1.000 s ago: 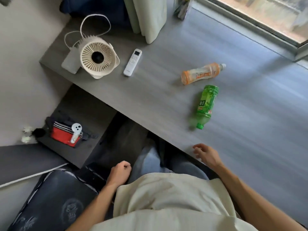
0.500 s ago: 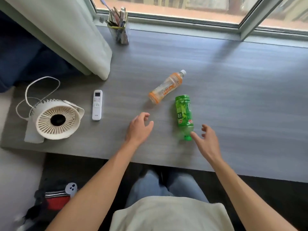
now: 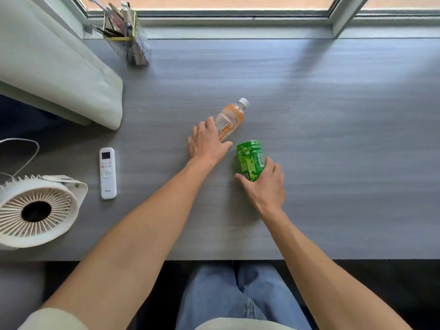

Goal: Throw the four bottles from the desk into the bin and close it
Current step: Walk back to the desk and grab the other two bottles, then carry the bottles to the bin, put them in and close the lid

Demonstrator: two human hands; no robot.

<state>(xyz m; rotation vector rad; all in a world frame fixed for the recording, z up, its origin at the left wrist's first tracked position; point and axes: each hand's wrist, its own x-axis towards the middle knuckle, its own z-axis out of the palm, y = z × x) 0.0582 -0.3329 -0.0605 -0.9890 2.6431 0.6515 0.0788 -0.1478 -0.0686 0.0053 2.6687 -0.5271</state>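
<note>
Left hand (image 3: pixel 206 144): gripping the orange bottle (image 3: pixel 230 118), which lies on the counter (image 3: pixel 333 115).
Right hand (image 3: pixel 265 184): gripping the green bottle (image 3: pixel 250 158).

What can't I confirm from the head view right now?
- Bin and the other two bottles: out of the head view's frame.
- Green plastic bottle: cap end hidden under the right hand.
- Orange-labelled clear bottle: base covered by the left hand.
</note>
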